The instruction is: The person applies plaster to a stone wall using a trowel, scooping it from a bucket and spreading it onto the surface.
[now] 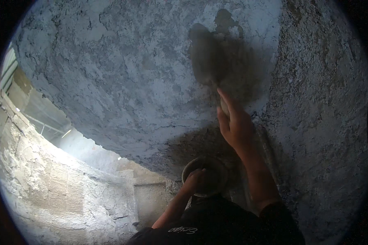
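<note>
- Right hand [238, 125] is holding a trowel [207, 61], upper centre, before the wall [122, 77], fingers closing around its handle.
- Left hand [195, 179] is gripping a bowl [224, 173], lower centre, fingers curling over its rim.

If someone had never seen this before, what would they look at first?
Probably the right hand holding a trowel up against the big, rough grey wall, near dark patches at the top. Next might come the brightly lit wall at lower left, then the left hand holding a round bowl low in the middle.
</note>
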The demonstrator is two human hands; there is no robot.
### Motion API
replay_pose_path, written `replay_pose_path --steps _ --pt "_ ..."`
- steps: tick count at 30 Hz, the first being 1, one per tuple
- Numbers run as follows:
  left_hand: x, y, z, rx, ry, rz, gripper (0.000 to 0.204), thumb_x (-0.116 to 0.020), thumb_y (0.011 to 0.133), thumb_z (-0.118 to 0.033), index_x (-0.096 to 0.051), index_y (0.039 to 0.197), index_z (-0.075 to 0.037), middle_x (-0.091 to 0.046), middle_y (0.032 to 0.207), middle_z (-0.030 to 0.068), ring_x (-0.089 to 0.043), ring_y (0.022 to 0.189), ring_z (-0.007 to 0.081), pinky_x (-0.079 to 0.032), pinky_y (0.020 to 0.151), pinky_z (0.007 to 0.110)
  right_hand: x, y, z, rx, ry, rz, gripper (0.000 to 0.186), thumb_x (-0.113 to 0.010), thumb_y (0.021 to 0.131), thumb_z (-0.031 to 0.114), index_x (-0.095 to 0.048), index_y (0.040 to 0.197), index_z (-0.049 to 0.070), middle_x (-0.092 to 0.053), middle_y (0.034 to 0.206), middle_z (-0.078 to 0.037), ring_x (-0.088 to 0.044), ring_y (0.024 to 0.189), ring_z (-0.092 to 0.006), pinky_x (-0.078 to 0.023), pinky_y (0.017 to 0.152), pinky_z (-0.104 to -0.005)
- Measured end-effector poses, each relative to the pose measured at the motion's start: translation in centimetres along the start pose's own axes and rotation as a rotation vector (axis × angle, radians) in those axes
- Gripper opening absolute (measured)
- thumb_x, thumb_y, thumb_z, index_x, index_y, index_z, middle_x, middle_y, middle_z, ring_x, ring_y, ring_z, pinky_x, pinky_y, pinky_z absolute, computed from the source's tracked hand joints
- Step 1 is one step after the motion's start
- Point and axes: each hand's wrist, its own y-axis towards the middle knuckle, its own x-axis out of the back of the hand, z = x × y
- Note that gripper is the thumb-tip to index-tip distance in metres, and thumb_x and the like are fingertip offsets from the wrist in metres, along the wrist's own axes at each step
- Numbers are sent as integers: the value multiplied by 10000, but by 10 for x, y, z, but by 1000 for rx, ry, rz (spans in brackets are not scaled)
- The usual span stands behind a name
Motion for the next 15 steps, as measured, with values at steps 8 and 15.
replay_pose_path --steps 8,15 --pt "0 5 9 -41 85 107 142 -490 931 -155 -567 835 -85 -517 750 -3 -509 691 95 -427 621 266 -23 -29 26 -110 159 240 452 -541 885 120 -436 1324 107 -615 1045 -212 -633 898 -340 -516 746 -405" --pt "-7 5 9 -126 235 142 114 -487 920 -193 -516 865 -98 -464 750 -12 -444 685 115 -358 602 277 10 -11 22 -82 162 75 396 -538 879 99 -476 1267 53 -589 1144 -198 -588 1040 -353 -479 860 -399"
